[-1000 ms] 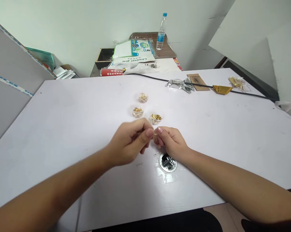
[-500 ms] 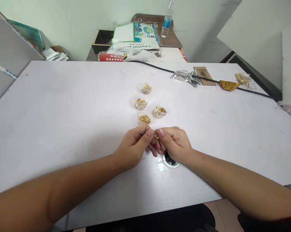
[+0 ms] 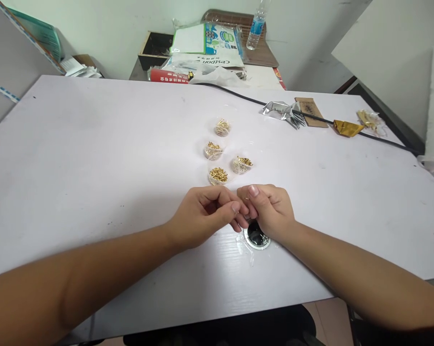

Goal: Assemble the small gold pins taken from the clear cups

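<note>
My right hand is closed in a pinch, with a tiny thin metal pin at its thumb and forefinger. Beside it, my left hand has curled fingers and the thumb close to the forefinger; whatever lies between them is too small or hidden to name. The fingertips of both hands nearly meet. Just beyond them stands a small clear cup of short gold pins. Similar cups with gold pieces stand behind it: one to the right, one farther back, and the farthest.
A round black disc with a silver rim lies under the right hand, clear film beside it. A black cable crosses the back of the white table. Silver foil, cardboard and a gold packet lie along it.
My hands have drawn slightly apart, the right one moving to the right. Gold pieces seen between the fingertips are now mostly out of sight. The whole view has shifted a little.
</note>
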A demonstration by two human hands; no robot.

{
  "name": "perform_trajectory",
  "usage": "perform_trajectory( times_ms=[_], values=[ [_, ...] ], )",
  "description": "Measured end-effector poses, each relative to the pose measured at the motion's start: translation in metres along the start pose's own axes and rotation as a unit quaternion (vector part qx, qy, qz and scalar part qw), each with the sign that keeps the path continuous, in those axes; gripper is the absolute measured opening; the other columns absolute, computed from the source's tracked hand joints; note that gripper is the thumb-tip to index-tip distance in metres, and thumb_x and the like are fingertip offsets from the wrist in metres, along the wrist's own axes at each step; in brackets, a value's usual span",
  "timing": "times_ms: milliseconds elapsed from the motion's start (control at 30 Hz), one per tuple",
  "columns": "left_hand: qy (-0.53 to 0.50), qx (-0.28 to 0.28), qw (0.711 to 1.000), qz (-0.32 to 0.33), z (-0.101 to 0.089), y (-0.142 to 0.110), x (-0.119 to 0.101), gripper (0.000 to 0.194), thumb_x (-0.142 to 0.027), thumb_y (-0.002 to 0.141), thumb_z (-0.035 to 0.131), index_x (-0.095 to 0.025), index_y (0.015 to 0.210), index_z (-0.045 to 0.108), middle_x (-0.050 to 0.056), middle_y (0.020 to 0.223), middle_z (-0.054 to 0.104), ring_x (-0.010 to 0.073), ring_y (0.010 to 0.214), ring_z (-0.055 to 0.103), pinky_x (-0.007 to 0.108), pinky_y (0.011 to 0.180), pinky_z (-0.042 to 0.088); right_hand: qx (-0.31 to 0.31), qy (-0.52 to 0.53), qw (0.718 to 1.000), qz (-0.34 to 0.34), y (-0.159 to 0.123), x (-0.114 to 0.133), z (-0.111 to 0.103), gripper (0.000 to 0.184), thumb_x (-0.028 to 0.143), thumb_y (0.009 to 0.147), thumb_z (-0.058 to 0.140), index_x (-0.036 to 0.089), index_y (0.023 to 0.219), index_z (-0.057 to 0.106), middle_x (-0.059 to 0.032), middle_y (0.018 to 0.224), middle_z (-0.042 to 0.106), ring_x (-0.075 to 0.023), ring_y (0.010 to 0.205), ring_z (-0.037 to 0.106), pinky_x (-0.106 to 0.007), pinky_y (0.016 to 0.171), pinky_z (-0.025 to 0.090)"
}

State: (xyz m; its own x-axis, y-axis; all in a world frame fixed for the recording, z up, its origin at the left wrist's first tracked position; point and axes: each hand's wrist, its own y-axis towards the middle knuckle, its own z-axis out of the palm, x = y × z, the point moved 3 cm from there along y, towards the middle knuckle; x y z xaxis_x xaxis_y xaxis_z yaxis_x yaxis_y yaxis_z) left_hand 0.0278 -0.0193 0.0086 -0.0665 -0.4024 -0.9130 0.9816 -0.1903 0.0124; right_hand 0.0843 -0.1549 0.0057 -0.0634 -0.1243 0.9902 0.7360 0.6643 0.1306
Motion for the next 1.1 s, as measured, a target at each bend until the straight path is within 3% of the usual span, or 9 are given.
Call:
perform_trajectory(
  times_ms=[200, 500, 667, 833, 1100],
  values=[
    [0.008, 0.011, 0.999, -0.046, -0.0010, 0.0006, 0.0016, 0.026, -0.018, 0.089, 0.063, -0.012, 0.066, 0.053, 0.003, 0.065, 0.066, 0.0095, 0.054, 0.064, 0.020, 0.050, 0.053, -0.018, -0.076, 0.997, -0.015, 0.0002, -0.0023, -0.0075, 0.056, 0.048, 0.101, 0.045, 0.019, 0.054, 0.044, 0.0015, 0.051, 0.045, -0.0101, 0.047, 0.046, -0.026, 0.045, 0.034],
    [-0.017, -0.008, 0.999, -0.026, -0.0045, 0.0047, 0.0032, 0.032, -0.025, 0.080, 0.077, -0.014, 0.071, 0.049, -0.003, 0.059, 0.062, 0.0055, 0.047, 0.056, 0.017, 0.044, 0.046, -0.001, -0.090, 0.994, -0.056, 0.0008, -0.0026, -0.0085, 0.054, 0.039, 0.103, 0.044, 0.017, 0.054, 0.044, 0.0023, 0.050, 0.044, -0.0076, 0.045, 0.041, -0.023, 0.044, 0.032],
    [-0.064, -0.037, 0.997, -0.028, -0.0054, 0.0045, 0.0017, 0.037, -0.019, 0.069, 0.086, -0.016, 0.084, 0.052, -0.004, 0.059, 0.066, 0.0083, 0.044, 0.059, 0.016, 0.040, 0.048, 0.000, -0.090, 0.994, -0.063, 0.0013, -0.0022, -0.0080, 0.053, 0.038, 0.103, 0.044, 0.017, 0.054, 0.044, 0.0020, 0.050, 0.044, -0.0083, 0.047, 0.042, -0.024, 0.045, 0.033],
    [-0.055, -0.055, 0.997, -0.012, -0.0063, 0.0046, 0.0020, 0.022, -0.018, 0.071, 0.084, -0.011, 0.071, 0.064, 0.000, 0.058, 0.067, 0.0105, 0.050, 0.065, 0.017, 0.044, 0.052, 0.000, -0.094, 0.994, -0.059, 0.0011, -0.0022, -0.0078, 0.054, 0.040, 0.103, 0.044, 0.017, 0.054, 0.044, 0.0017, 0.050, 0.045, -0.0085, 0.046, 0.043, -0.024, 0.044, 0.034],
    [-0.026, -0.045, 0.998, 0.037, -0.0040, 0.0066, -0.0005, 0.004, -0.013, 0.084, 0.071, -0.012, 0.081, 0.069, 0.001, 0.071, 0.070, 0.0088, 0.063, 0.069, 0.016, 0.057, 0.058, 0.024, -0.048, 0.996, -0.069, 0.0015, 0.0006, -0.0054, 0.051, 0.036, 0.104, 0.043, 0.017, 0.056, 0.044, 0.0021, 0.050, 0.047, -0.0086, 0.047, 0.051, -0.022, 0.043, 0.036]
  ],
)
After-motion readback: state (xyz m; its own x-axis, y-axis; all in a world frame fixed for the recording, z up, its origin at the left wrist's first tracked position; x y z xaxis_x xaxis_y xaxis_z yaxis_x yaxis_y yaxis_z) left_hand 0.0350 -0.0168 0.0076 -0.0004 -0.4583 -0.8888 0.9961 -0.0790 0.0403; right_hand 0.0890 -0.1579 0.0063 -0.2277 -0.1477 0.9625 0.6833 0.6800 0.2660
